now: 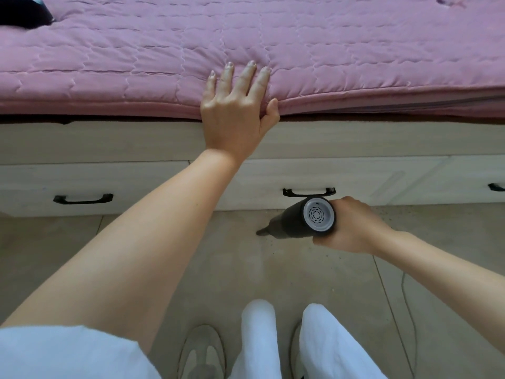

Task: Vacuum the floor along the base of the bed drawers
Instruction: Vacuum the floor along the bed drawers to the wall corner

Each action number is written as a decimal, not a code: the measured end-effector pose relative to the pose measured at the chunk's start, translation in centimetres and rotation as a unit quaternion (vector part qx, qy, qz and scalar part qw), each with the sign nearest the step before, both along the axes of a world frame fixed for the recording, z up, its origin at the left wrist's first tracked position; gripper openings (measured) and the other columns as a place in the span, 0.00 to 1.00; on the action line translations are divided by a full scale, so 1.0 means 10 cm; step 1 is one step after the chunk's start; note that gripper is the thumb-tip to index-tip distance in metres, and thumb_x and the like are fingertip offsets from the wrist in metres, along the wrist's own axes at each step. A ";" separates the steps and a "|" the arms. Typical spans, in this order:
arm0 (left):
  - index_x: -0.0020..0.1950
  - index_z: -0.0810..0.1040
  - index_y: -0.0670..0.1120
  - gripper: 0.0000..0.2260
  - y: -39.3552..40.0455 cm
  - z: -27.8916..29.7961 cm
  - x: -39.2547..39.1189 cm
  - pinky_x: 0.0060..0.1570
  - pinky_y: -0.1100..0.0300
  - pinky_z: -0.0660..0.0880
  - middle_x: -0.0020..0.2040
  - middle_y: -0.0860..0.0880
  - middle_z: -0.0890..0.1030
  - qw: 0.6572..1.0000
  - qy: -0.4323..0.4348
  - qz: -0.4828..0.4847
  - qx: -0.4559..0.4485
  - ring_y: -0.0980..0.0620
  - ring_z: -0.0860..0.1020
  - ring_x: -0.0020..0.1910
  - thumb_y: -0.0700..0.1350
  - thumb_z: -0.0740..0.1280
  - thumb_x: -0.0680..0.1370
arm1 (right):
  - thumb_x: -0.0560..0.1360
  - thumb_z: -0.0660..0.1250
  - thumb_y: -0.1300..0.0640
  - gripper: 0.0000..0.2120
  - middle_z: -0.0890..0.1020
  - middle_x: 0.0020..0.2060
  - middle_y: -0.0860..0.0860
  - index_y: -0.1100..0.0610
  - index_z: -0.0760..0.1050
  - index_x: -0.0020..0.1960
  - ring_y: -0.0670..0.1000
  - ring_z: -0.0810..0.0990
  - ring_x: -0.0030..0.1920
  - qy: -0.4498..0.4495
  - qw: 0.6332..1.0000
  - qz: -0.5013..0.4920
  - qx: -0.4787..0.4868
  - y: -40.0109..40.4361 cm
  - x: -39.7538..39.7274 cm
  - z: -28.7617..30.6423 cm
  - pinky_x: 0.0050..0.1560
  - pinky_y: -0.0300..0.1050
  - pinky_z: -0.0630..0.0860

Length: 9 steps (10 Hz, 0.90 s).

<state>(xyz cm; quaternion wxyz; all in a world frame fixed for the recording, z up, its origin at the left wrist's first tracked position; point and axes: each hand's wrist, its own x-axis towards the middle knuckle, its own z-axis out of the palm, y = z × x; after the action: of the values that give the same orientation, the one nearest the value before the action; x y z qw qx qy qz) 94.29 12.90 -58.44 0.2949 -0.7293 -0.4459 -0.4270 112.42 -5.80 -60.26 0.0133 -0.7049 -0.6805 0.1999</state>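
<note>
My right hand (pixel 352 227) grips a small black handheld vacuum (pixel 303 221) with a grey vented rear cap facing me. Its narrow nozzle points down and left, with the tip on the floor just in front of the middle drawer (pixel 355 179). Dark crumbs speckle the floor (pixel 410 214) along the drawer base to the right of the vacuum. My left hand (pixel 235 110) rests flat, fingers spread, on the edge of the pink quilted mattress cover (pixel 136 64), with the thumb hooked over its front edge.
White wooden bed drawers with black handles (pixel 82 199) run across the view. A dark object (pixel 23 9) lies on the bed at the far left. A thin cord (pixel 404 291) trails on the tiled floor at the right. My shoes (pixel 202 351) and white trousers are at the bottom.
</note>
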 end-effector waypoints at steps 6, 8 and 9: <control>0.61 0.84 0.49 0.18 0.01 -0.02 0.01 0.61 0.42 0.76 0.60 0.48 0.84 1.000 -0.023 -0.008 0.015 0.39 0.81 0.59 0.54 0.63 0.77 | 0.62 0.70 0.51 0.11 0.75 0.31 0.43 0.43 0.68 0.38 0.54 0.76 0.38 0.011 1.000 0.017 -0.005 0.05 -0.10 0.07 0.34 0.42 0.68; 0.61 0.84 0.49 0.18 0.00 -0.01 0.01 0.60 0.42 0.76 0.59 0.48 0.84 0.999 -0.029 -0.009 0.016 0.39 0.82 0.59 0.54 0.63 0.77 | 0.62 0.70 0.53 0.11 0.76 0.30 0.43 0.46 0.67 0.33 0.51 0.77 0.37 0.025 0.999 0.004 -0.029 0.03 -0.08 0.12 0.31 0.41 0.67; 0.61 0.84 0.49 0.18 0.01 -0.02 0.01 0.61 0.42 0.76 0.60 0.48 0.84 0.999 -0.030 -0.010 0.014 0.39 0.81 0.59 0.54 0.64 0.77 | 0.61 0.70 0.53 0.09 0.77 0.31 0.46 0.49 0.69 0.34 0.51 0.76 0.36 0.019 0.999 0.010 -0.044 0.00 -0.04 0.15 0.30 0.41 0.68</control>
<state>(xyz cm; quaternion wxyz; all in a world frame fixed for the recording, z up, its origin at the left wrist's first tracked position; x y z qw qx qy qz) 94.44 12.96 -58.64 0.2871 -0.7165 -0.4415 -0.4574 111.98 -5.80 -58.77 -0.0068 -0.6941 -0.6777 0.2428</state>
